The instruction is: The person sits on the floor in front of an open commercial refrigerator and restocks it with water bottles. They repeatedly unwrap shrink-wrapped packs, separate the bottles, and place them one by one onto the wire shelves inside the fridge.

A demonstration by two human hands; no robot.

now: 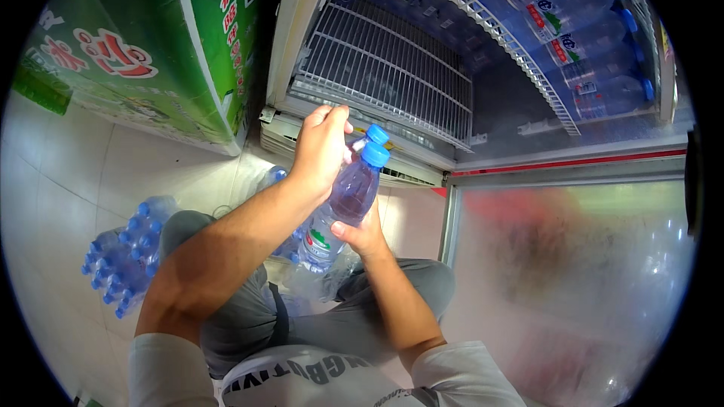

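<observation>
Two clear plastic water bottles with blue caps are between my hands in front of the cooler. My right hand [365,234] holds the nearer water bottle [354,189] low on its side, thumb across it. My left hand [322,150] is beside the bottle necks, its fingers curled by the farther blue cap [377,134]; whether it grips that bottle is hidden. Past the hands lies a bare white wire shelf [390,68] inside the open cooler. Blue-capped bottles [571,39] lie in rows on the shelf above it. Crumpled clear plastic film [317,282] is between my knees.
Shrink-wrapped packs of bottles [127,251] stand on the tiled floor at the left, with more bottles below my forearm. A green printed cabinet [141,56] is at the upper left. The cooler's fogged glass door [565,277] stands open at the right.
</observation>
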